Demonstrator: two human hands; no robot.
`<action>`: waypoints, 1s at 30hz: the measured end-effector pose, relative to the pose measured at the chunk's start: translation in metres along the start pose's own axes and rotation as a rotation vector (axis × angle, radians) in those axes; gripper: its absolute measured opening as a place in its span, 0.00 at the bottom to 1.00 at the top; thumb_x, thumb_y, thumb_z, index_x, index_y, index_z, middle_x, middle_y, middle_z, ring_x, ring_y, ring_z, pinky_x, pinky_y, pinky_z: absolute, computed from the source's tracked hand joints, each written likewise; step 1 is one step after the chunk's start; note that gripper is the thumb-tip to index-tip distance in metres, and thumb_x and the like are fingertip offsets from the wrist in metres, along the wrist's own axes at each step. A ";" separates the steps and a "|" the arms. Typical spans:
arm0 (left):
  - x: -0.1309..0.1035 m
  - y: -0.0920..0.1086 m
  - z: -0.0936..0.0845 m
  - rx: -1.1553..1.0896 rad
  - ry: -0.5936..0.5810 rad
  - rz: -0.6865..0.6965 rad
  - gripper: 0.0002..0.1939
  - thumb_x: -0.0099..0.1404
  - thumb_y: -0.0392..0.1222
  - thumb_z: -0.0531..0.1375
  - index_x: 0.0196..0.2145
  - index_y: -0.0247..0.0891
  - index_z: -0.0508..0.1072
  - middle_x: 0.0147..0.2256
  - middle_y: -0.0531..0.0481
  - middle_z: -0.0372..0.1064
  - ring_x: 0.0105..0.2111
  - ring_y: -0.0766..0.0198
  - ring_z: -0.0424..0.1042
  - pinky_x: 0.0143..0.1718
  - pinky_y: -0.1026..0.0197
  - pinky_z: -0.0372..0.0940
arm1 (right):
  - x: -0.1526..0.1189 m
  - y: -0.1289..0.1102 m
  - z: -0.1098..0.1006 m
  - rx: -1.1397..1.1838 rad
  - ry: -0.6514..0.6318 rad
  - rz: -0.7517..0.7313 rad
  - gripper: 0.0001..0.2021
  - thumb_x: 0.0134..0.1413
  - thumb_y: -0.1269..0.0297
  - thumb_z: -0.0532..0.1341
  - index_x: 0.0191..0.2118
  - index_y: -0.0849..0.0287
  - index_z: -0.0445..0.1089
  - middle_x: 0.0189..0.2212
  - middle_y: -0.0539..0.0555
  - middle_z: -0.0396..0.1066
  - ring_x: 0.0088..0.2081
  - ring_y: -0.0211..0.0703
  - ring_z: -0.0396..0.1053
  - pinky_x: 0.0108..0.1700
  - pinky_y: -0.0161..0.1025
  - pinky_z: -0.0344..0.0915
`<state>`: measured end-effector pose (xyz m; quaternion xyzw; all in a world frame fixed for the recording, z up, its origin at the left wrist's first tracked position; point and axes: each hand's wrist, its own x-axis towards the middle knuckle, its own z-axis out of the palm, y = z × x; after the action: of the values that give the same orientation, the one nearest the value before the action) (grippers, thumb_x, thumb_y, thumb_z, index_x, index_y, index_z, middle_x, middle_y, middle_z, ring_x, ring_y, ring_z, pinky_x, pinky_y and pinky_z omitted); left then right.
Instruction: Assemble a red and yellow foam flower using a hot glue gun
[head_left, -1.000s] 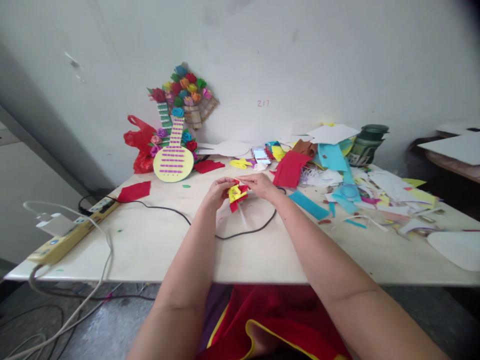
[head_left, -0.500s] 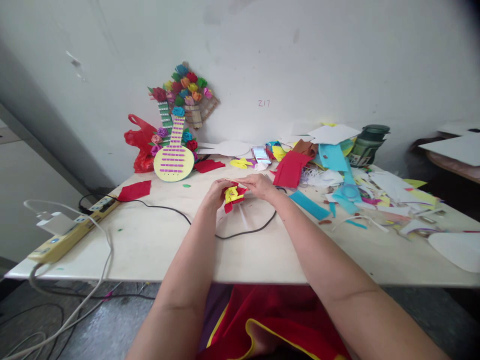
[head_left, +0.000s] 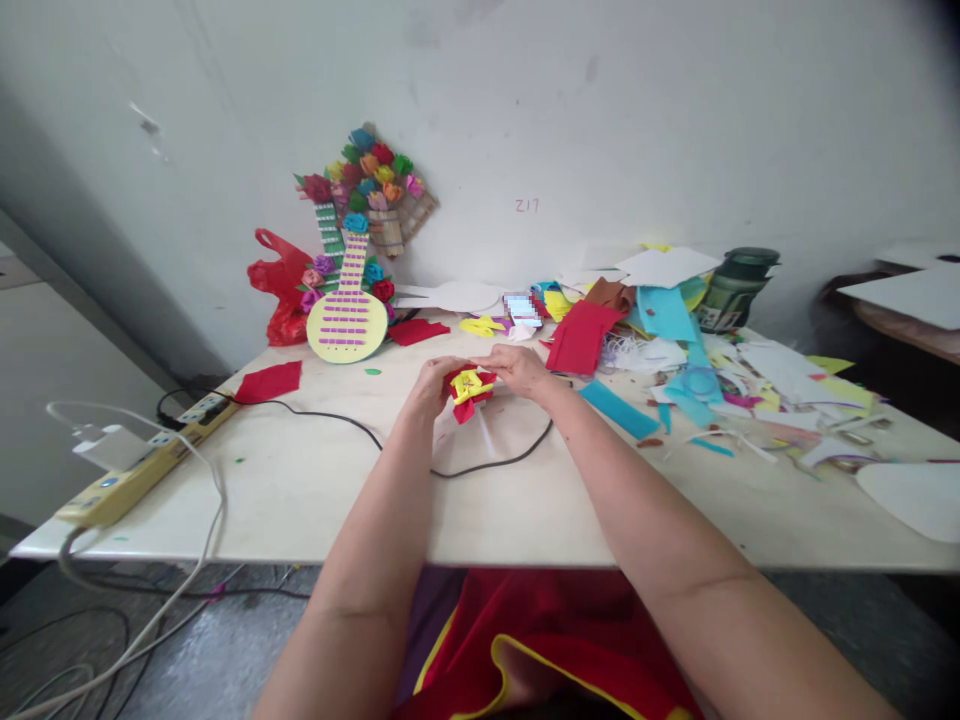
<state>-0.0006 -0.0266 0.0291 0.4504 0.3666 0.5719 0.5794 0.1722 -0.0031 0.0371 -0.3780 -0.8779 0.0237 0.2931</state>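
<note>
Between my hands, above the middle of the table, is a paper flower (head_left: pixel 470 388) with a yellow centre and red outer petals. My left hand (head_left: pixel 435 383) is closed on its left side. From the right, my right hand (head_left: pixel 515 370) pinches the flower's upper edge, its fingers reaching toward the left fingertips. Where the fingertips meet behind the flower is partly hidden. A thin white strip (head_left: pixel 486 435) lies just below the flower.
A black cable (head_left: pixel 487 469) curves under my hands. A yellow guitar-shaped craft (head_left: pixel 347 326) and paper flowers (head_left: pixel 375 170) stand at the back left. Coloured paper scraps (head_left: pixel 697 385) and a green bottle (head_left: pixel 739 290) are on the right, a power strip (head_left: pixel 112 490) on the left.
The flower has turned slightly between my fingers, so its yellow centre and red petals face a little differently. Both hands stay in nearly the same place.
</note>
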 end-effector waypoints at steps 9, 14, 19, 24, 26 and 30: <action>0.000 -0.001 -0.001 0.018 -0.005 0.012 0.08 0.42 0.39 0.65 0.21 0.31 0.74 0.21 0.47 0.72 0.23 0.63 0.70 0.29 0.62 0.64 | 0.000 0.002 0.001 0.003 -0.009 -0.005 0.19 0.55 0.73 0.54 0.48 0.48 0.72 0.32 0.51 0.69 0.34 0.37 0.64 0.34 0.31 0.56; 0.002 -0.001 -0.003 0.063 -0.022 0.033 0.08 0.41 0.39 0.65 0.22 0.31 0.75 0.21 0.48 0.72 0.22 0.64 0.69 0.27 0.63 0.63 | 0.000 0.004 0.003 0.082 0.014 0.012 0.17 0.54 0.72 0.55 0.47 0.50 0.73 0.31 0.51 0.71 0.33 0.36 0.65 0.34 0.31 0.57; 0.003 0.000 -0.004 0.099 -0.058 0.037 0.10 0.41 0.39 0.66 0.23 0.31 0.75 0.21 0.48 0.71 0.21 0.66 0.69 0.26 0.64 0.63 | 0.000 0.008 0.007 0.322 0.065 0.038 0.16 0.56 0.67 0.55 0.49 0.55 0.72 0.37 0.54 0.74 0.38 0.38 0.69 0.39 0.33 0.62; 0.002 0.000 -0.004 0.152 -0.137 0.022 0.14 0.42 0.42 0.68 0.27 0.31 0.76 0.24 0.46 0.73 0.23 0.64 0.70 0.27 0.63 0.64 | 0.000 0.007 0.008 0.447 0.062 0.110 0.15 0.55 0.62 0.56 0.46 0.58 0.74 0.39 0.55 0.75 0.40 0.40 0.71 0.41 0.35 0.64; 0.001 0.000 -0.004 0.159 -0.154 0.023 0.14 0.41 0.42 0.68 0.27 0.31 0.75 0.24 0.46 0.73 0.24 0.64 0.71 0.28 0.63 0.64 | 0.001 0.004 0.006 0.405 0.048 0.135 0.14 0.54 0.62 0.57 0.43 0.57 0.75 0.38 0.54 0.76 0.39 0.40 0.71 0.40 0.34 0.64; 0.001 0.000 -0.003 0.181 -0.170 0.003 0.15 0.41 0.43 0.69 0.28 0.32 0.75 0.25 0.47 0.73 0.24 0.64 0.71 0.28 0.63 0.63 | 0.001 -0.006 -0.001 0.207 0.009 0.185 0.11 0.54 0.63 0.58 0.39 0.57 0.77 0.35 0.54 0.77 0.37 0.40 0.71 0.36 0.34 0.62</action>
<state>-0.0039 -0.0251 0.0284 0.5484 0.3656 0.4969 0.5646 0.1684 -0.0069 0.0403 -0.4253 -0.8307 0.1394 0.3310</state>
